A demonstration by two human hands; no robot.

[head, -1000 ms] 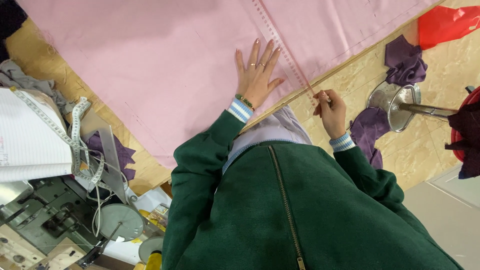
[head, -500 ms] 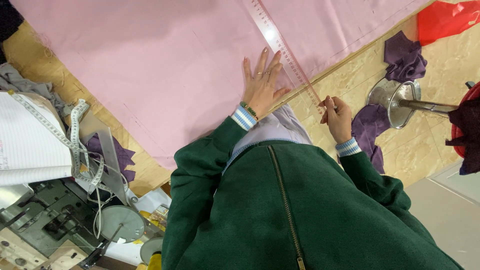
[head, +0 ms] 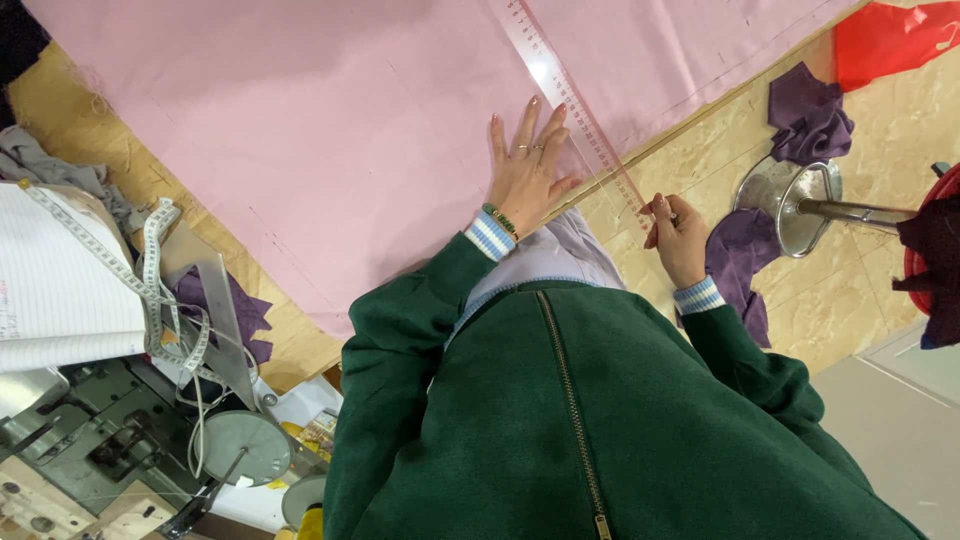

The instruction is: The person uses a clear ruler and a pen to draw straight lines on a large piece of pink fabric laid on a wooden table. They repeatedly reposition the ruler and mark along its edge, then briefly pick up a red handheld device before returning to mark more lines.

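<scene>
Your clear plastic ruler (head: 575, 105) lies flat on the pink fabric (head: 330, 130), running diagonally from the top of the view down past the cloth's near edge. Your left hand (head: 525, 165) rests just beside the ruler on its inner side, fingers spread and pressed flat on the fabric, with the fingertips touching the ruler's edge; it pins rather than grips. Your right hand (head: 680, 235) sits at the ruler's lower end, off the cloth's edge, with thumb and fingers pinched together on a small thin object; you cannot tell from this view what it is. Compared with half a second ago, the left hand has slid further up along the ruler and its fingers are spread wider, while the right hand has stayed at the lower end; judge from this that the straightedge is now held more firmly for work along its edge. Beyond the ruler's lower end, purple cloth scraps (head: 740, 260) lie on the floor around a metal stool base (head: 785, 205). Well apart from the ruler, on the far side of the fabric, a measuring tape (head: 150, 270) drapes over a white ribbed cloth (head: 60, 290) above a sewing machine (head: 90, 450).
</scene>
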